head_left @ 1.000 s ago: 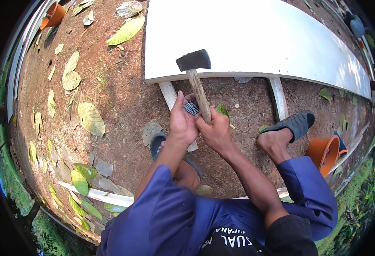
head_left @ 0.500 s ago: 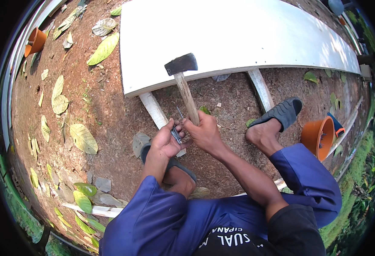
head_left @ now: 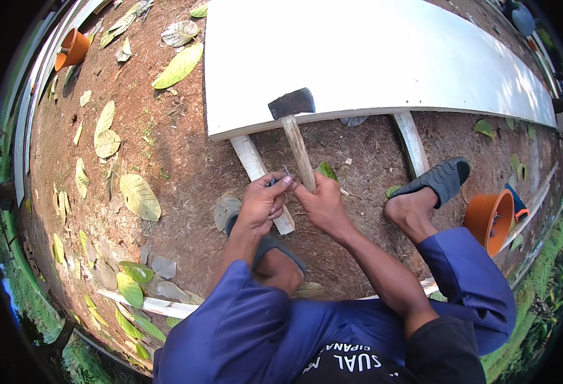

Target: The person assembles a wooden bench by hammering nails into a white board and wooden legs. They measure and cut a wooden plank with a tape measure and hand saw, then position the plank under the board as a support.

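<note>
My right hand [head_left: 324,205] is closed round the lower wooden handle of a hatchet [head_left: 299,152]. Its dark metal head overlaps the near edge of a long white board [head_left: 371,57] in the view. Close beside it, my left hand [head_left: 261,202] is curled shut on several thin metal nails. One nail [head_left: 286,171] points up at the pinched fingertips, which almost meet my right thumb. Most of the other nails are hidden inside the left fingers.
Pale wooden supports [head_left: 249,160] run under the board. An orange pot [head_left: 490,221] with nails inside stands at the right, near a blue-and-orange tool [head_left: 518,203]. Another orange pot [head_left: 72,49] lies far left. Dry leaves [head_left: 140,196] litter the brown ground. My sandalled feet flank the work.
My left hand has turned over and closed more around the nails, its fingertips rising towards the hatchet handle. One nail now sits between its fingertips. The whole view has shifted slightly.
</note>
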